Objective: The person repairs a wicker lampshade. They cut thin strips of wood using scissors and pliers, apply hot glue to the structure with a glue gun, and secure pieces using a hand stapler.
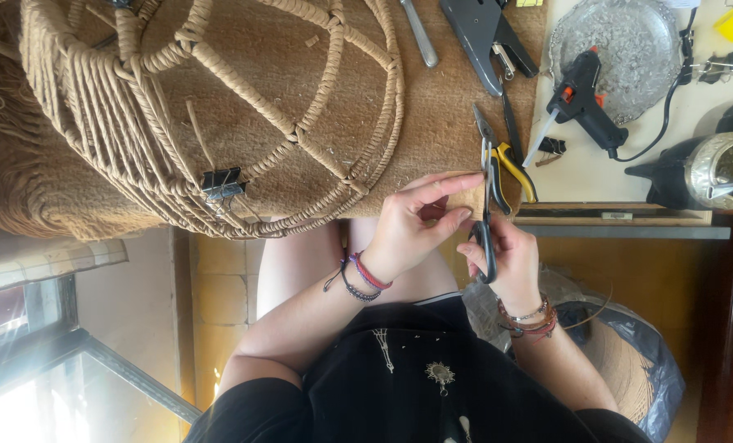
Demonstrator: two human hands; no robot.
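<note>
My right hand (pixel 510 258) grips the black handles of a pair of scissors (pixel 486 184), blades pointing away from me over the edge of a woven straw mat (pixel 432 107). My left hand (pixel 416 226), with cord bracelets at the wrist, pinches something small at the mat's near edge, just left of the blades; what it pinches is too small to tell. The two hands almost touch. A large round frame wrapped in braided tan rope (pixel 219 115) lies on the mat to the left, with a black binder clip (pixel 221 184) on its rim.
Yellow-handled pliers (pixel 514 168) lie beside the scissors. A black glue gun (pixel 584 102) with its cord, a silver tray (pixel 629 49), a dark stapler-like tool (pixel 481 37), a metal teapot (pixel 711 172) and small binder clips (pixel 719 66) sit on the right. A bag of straw (pixel 629 361) is at my right side.
</note>
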